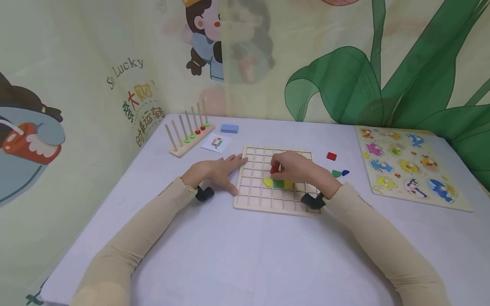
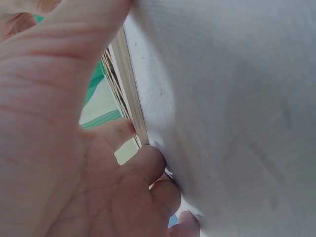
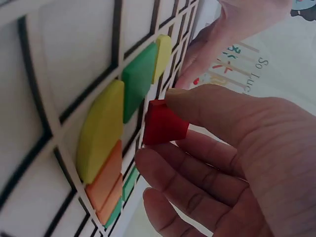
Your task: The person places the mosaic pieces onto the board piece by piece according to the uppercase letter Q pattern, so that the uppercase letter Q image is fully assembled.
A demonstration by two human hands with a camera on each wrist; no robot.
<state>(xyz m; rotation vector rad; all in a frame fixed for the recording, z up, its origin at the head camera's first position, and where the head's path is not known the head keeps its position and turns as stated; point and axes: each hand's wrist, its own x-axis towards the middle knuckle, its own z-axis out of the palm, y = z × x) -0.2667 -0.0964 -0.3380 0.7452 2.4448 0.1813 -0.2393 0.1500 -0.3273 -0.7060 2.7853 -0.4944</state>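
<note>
My right hand (image 1: 294, 166) pinches a red block (image 3: 165, 123) between thumb and fingers, close over the wooden grid board (image 1: 252, 203). On the board, next to the red block in the right wrist view, are a green square block (image 3: 138, 81), a curved yellow block (image 3: 101, 136), a second yellow block (image 3: 162, 58) and orange pieces (image 3: 104, 185). In the head view my right hand hides part of this group. My left hand (image 1: 222, 172) lies with spread fingers along the board's left side, fingertips and thumb at the edge.
Right of the board lie a red piece (image 1: 331, 156), a green piece (image 1: 336, 173) and a blue piece (image 1: 346, 173). An animal puzzle board (image 1: 390, 187) stands farther right. Back left are a peg rack (image 1: 183, 149) with beads, a pattern card (image 1: 208, 147) and a blue block (image 1: 229, 128).
</note>
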